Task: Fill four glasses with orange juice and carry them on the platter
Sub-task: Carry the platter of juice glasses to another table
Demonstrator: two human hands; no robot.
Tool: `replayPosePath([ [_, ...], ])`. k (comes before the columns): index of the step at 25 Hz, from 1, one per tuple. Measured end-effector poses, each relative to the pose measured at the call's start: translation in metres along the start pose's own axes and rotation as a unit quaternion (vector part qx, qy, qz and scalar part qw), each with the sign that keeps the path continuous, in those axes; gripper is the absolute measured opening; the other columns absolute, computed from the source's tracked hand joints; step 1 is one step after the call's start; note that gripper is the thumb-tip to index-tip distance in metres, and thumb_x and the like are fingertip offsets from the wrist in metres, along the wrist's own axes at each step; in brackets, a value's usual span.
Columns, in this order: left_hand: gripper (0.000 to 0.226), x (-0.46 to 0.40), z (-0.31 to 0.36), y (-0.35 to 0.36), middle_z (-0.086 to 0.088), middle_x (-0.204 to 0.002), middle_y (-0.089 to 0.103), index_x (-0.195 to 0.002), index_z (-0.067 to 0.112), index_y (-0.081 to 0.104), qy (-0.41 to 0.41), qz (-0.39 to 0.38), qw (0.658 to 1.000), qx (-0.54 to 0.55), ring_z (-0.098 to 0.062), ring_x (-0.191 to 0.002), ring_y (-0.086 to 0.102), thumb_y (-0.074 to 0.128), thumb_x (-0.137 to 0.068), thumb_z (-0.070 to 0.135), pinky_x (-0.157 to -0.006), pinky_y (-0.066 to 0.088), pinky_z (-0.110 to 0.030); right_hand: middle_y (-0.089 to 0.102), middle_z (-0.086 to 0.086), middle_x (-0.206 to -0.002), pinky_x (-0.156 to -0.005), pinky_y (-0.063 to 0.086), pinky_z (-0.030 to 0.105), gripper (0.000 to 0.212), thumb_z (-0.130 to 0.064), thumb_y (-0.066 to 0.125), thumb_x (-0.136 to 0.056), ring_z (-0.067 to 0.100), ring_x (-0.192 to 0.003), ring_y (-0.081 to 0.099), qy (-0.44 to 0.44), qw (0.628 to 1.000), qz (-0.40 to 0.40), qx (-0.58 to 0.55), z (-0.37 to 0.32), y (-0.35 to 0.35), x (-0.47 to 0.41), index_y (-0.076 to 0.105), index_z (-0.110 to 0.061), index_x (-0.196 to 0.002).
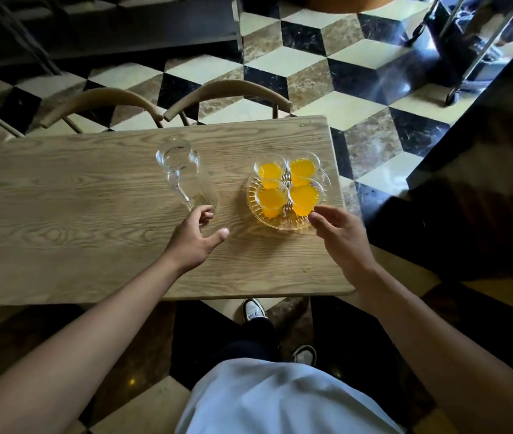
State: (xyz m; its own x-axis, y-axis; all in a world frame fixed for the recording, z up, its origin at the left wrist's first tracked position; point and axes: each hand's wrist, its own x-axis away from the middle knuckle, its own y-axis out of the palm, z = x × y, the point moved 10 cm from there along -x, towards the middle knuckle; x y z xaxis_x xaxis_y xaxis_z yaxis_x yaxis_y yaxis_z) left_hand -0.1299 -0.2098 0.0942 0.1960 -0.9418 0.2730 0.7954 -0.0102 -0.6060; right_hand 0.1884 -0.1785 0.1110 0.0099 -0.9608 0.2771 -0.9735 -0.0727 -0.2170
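Observation:
Several glasses holding orange juice (303, 195) stand together on a clear glass platter (253, 202) near the right end of the wooden table (76, 214). An empty clear glass jug (186, 177) stands upright to the left of the platter. My left hand (197, 241) hovers just in front of the jug's base, fingers apart, holding nothing. My right hand (339, 233) is at the platter's near right rim, its fingertips close to the nearest glass, fingers apart and empty.
Two wooden chair backs (227, 92) stand at the table's far side, a third at the far left. A dark counter (474, 195) runs along the right. A wheeled cart (468, 48) stands at the far right on the checkered floor.

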Motion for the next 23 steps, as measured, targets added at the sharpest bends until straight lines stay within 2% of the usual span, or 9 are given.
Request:
replayPosePath([
  [3, 0.058, -0.019, 0.01, 0.019, -0.003, -0.128, 0.063, -0.145, 0.007, 0.054, 0.001, -0.015, 1.0, 0.022, -0.014, -0.123, 0.058, 0.079, -0.094, 0.015, -0.104, 0.045, -0.028, 0.075, 0.007, -0.119, -0.1, 0.057, 0.045, 0.039, -0.029, 0.073, -0.093, 0.02, -0.108, 0.071, 0.02, 0.999, 0.029, 0.009, 0.008, -0.019, -0.012, 0.07, -0.01, -0.126],
  [6, 0.053, -0.043, 0.01, 0.035, -0.003, -0.125, 0.065, -0.143, 0.009, 0.056, 0.0, -0.029, 0.999, 0.022, -0.019, -0.123, 0.062, 0.078, -0.095, 0.016, -0.108, 0.051, -0.037, 0.076, 0.005, -0.116, -0.101, 0.057, 0.045, 0.036, -0.026, 0.075, -0.092, 0.02, -0.107, 0.072, 0.047, 0.997, 0.055, 0.016, 0.021, -0.031, -0.031, 0.071, -0.01, -0.124],
  [11, 0.041, -0.077, 0.008, 0.055, -0.009, -0.127, 0.072, -0.134, 0.008, 0.064, 0.007, -0.025, 0.999, -0.022, -0.025, -0.12, 0.069, 0.075, -0.095, 0.013, -0.107, 0.055, -0.042, 0.076, 0.004, -0.118, -0.102, 0.056, 0.048, 0.04, -0.027, 0.077, -0.089, 0.02, -0.109, 0.072, 0.11, 0.99, 0.075, 0.039, 0.053, -0.042, -0.075, 0.071, -0.01, -0.125],
  [16, 0.042, -0.105, -0.009, 0.07, -0.013, -0.13, 0.072, -0.134, 0.007, 0.065, -0.047, -0.035, 0.998, -0.03, -0.028, -0.12, 0.07, 0.074, -0.094, 0.013, -0.106, 0.056, -0.046, 0.075, 0.006, -0.117, -0.1, 0.057, 0.049, 0.04, -0.025, 0.077, -0.089, 0.02, -0.107, 0.072, 0.148, 0.984, 0.067, 0.08, 0.073, -0.038, -0.114, 0.069, -0.01, -0.126],
  [19, 0.037, -0.121, -0.019, 0.074, -0.005, -0.116, 0.073, -0.132, 0.008, 0.066, -0.091, -0.021, 0.995, -0.023, -0.025, -0.104, 0.071, 0.071, -0.096, 0.013, -0.1, 0.057, -0.038, 0.076, 0.004, -0.113, -0.097, 0.058, 0.048, 0.043, -0.03, 0.078, -0.087, 0.018, -0.104, 0.073, 0.168, 0.98, 0.043, 0.1, 0.089, -0.034, -0.142, 0.07, -0.013, -0.125],
  [21, 0.032, -0.129, -0.023, 0.076, -0.001, -0.106, 0.07, -0.129, 0.008, 0.069, -0.108, 0.0, 0.994, -0.031, -0.02, -0.09, 0.066, 0.067, -0.097, 0.011, -0.088, 0.052, -0.028, 0.077, 0.001, -0.11, -0.095, 0.059, 0.048, 0.048, -0.039, 0.078, -0.081, 0.016, -0.102, 0.074, 0.171, 0.978, 0.03, 0.116, 0.1, -0.033, -0.159, 0.071, -0.016, -0.124],
  [23, 0.028, -0.137, -0.029, 0.08, -0.004, -0.104, 0.071, -0.127, 0.008, 0.072, -0.126, 0.025, 0.991, -0.033, -0.018, -0.086, 0.063, 0.064, -0.099, 0.011, -0.08, 0.046, -0.025, 0.076, 0.0, -0.11, -0.094, 0.059, 0.046, 0.047, -0.039, 0.076, -0.083, 0.016, -0.1, 0.074, 0.173, 0.975, 0.028, 0.139, 0.11, -0.035, -0.177, 0.071, -0.017, -0.124],
])
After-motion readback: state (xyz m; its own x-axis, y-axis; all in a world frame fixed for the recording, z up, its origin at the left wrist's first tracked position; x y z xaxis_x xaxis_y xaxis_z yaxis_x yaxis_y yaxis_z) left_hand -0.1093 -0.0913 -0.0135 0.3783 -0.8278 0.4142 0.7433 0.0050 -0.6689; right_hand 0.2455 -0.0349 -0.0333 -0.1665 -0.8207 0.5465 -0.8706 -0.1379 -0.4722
